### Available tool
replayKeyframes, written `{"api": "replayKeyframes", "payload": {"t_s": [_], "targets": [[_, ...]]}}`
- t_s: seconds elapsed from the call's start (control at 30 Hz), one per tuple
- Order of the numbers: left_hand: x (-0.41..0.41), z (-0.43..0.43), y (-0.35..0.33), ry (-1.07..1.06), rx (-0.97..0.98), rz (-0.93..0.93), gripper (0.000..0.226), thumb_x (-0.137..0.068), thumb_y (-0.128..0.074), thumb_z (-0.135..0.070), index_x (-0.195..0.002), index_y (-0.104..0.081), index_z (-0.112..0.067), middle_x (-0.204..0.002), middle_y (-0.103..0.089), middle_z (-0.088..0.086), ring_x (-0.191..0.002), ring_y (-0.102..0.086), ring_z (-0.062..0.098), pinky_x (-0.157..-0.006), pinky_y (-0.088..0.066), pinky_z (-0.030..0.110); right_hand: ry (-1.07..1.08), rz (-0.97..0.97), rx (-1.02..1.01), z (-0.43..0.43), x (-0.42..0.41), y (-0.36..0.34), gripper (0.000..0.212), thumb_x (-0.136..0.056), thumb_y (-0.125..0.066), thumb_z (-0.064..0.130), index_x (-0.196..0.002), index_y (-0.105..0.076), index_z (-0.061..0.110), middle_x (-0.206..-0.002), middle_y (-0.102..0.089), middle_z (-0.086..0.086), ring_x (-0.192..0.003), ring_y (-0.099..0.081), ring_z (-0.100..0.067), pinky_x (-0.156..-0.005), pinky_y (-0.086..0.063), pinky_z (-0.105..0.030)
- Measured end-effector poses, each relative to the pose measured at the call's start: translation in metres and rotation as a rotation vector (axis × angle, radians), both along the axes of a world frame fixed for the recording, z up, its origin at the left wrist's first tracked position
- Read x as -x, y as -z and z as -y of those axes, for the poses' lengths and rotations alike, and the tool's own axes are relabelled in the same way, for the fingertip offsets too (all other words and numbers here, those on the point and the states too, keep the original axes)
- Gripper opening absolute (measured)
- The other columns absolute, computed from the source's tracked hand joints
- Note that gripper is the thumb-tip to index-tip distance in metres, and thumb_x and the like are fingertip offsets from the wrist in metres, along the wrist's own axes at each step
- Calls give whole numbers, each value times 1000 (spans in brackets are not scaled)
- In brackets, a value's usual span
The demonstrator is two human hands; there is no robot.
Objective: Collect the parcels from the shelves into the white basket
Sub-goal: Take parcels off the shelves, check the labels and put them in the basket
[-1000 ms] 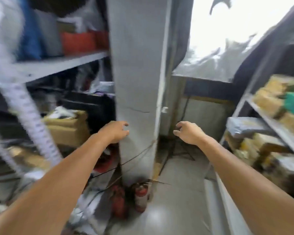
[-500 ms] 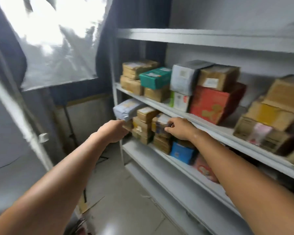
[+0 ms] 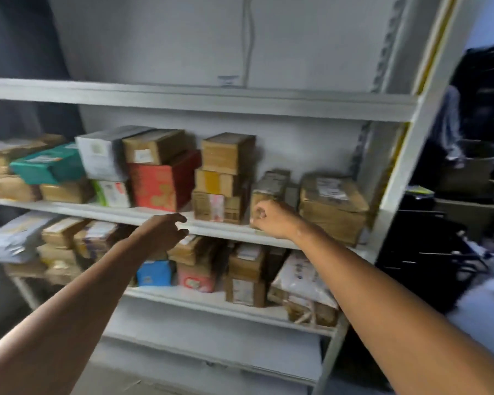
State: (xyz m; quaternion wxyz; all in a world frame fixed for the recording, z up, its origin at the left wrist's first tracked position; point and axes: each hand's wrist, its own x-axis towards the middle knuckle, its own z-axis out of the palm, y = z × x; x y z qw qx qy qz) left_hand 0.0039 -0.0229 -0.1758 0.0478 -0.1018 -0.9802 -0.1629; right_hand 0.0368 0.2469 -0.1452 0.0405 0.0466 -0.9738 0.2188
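Right, we face the rack, frame blurred. Parcels sit on two levels.

Middle shelf [image 3: 69, 206], left to right: teal box [image 3: 47, 166], grey box [image 3: 100, 158], red box [image 3: 157, 186] with a brown box [image 3: 151, 151] on top, a three-box stack [image 3: 226, 178], a taped box [image 3: 270, 183], and a big box [image 3: 332, 206] by the right upright.

Lower shelf [image 3: 200, 302]: grey bag [image 3: 15, 238] at far left, mixed brown boxes, blue parcel [image 3: 153, 273], pink parcel [image 3: 196, 277], white bag [image 3: 303, 276] at right.

Our left hand [image 3: 166, 230] is at the middle shelf's front edge, below the red box. Its fingers are loosely extended and it holds nothing.

Our right hand [image 3: 273, 219] is right in front of the taped box's lower part, between the stack and the big box, with its fingers curled. We cannot tell whether it grips the box or only hovers in front of it, because the blur hides any contact.

Top shelf [image 3: 183, 98] shows only its front edge. Dark clutter lies past the rack on the right.
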Motion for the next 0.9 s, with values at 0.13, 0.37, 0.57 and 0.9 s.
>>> {"api": "replayKeyframes", "payload": {"t_s": [0.13,0.37,0.57,0.9], "targets": [[-6,-90,-2,109,-25,9,37,-91,-58,-35,-126,-59,-24,-118,-67,7,-105,-61,29,-92,-48,36,142,-59,36,-75,-24,-3,29,-86,-62,42,-110,-65,26,-110,-68,-2,-100,-64,-25,-80,-48,-30],[9,-196,-5,230,-213,156,45,-94,-55,-34,-138,-46,-31,-125,-59,5,-98,-59,22,-78,-52,29,284,-135,81,-156,-31,-12,35,-93,-56,37,-124,-58,21,-122,-64,-3,-106,-61,-22,-91,-49,-36],[32,-251,-6,305,-554,246,59,-92,-57,-38,-144,-34,-22,-126,-55,13,-105,-59,30,-87,-53,40,432,-150,31,-191,-16,-9,42,-93,-54,41,-129,-54,21,-128,-61,-5,-112,-58,-24,-82,-43,-29],[70,-284,0,399,-637,352,68,-96,-40,-54,-149,-24,-13,-143,-45,17,-127,-47,32,-103,-39,41,585,-40,195,-195,14,17,49,-94,-53,46,-138,-47,24,-137,-54,-3,-123,-52,-23,-91,-42,-30]]}}
